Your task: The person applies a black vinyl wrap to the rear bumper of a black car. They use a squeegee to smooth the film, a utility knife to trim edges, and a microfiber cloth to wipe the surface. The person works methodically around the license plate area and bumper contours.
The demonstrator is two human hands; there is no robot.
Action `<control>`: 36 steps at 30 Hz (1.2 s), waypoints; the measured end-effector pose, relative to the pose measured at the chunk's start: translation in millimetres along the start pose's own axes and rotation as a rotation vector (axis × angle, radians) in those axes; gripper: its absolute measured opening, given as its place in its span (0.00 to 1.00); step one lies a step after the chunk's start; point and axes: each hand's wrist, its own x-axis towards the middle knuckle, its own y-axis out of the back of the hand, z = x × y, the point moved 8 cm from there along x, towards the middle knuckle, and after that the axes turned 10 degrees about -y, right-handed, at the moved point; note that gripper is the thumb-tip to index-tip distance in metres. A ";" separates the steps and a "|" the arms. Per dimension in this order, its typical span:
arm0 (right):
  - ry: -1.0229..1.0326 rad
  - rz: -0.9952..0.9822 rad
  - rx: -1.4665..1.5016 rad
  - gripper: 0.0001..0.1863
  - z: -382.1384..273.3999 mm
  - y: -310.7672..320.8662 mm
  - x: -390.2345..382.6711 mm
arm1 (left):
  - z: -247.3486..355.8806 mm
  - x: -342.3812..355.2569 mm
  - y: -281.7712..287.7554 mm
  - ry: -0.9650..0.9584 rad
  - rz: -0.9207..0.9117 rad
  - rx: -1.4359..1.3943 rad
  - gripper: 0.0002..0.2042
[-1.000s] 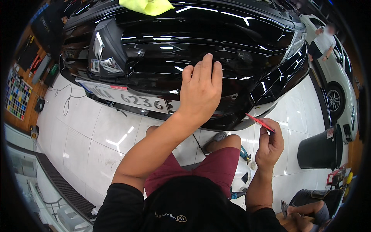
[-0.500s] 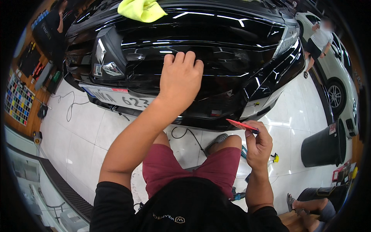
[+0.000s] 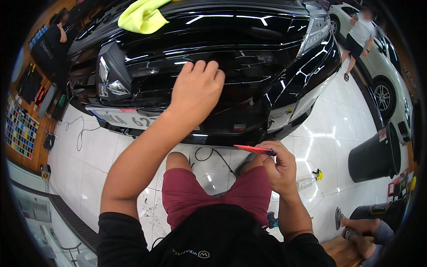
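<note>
My left hand (image 3: 196, 91) is at the glossy black grille (image 3: 242, 71) of a car's front end, with its fingers curled against a slat. The fingertips are hidden, so whatever they grip cannot be made out. Lower and to the right, my right hand (image 3: 282, 168) pinches a thin red squeegee (image 3: 250, 148) with a dark end, held in the air short of the bumper. To the left of my left hand is a chrome emblem (image 3: 114, 73) on a dark panel. Below that sits the number plate (image 3: 118, 117).
A yellow-green cloth (image 3: 144, 18) lies on top of the car's front. A spray bottle (image 3: 308, 181) lies on the tiled floor at right, before a black bin (image 3: 372, 155). A person (image 3: 359, 33) stands beside a white car (image 3: 391, 66); another person's legs (image 3: 364, 224) show lower right.
The view has shifted somewhat. My right hand has brought the squeegee leftward and slightly down, nearer my knees. My left hand stays curled at the grille.
</note>
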 end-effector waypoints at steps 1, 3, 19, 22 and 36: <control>0.007 -0.001 0.006 0.13 0.8 3.2 -1.2 | -1.6 -1.0 -0.1 -0.018 -0.023 0.038 0.07; -0.051 0.003 0.040 0.15 7.5 8.7 -3.6 | -6.0 1.0 0.0 -0.048 -0.089 0.048 0.06; -0.124 -0.259 -0.110 0.56 -16.2 -21.5 27.8 | -26.8 -2.8 3.0 -0.196 -0.121 -0.357 0.08; -0.004 -0.337 -0.328 0.52 -31.4 -32.8 38.0 | -33.6 2.9 3.0 -0.178 -0.165 -0.435 0.08; 0.346 -0.221 -0.834 0.43 -44.2 -86.2 99.7 | -37.9 24.0 4.1 -0.244 -0.300 -0.502 0.06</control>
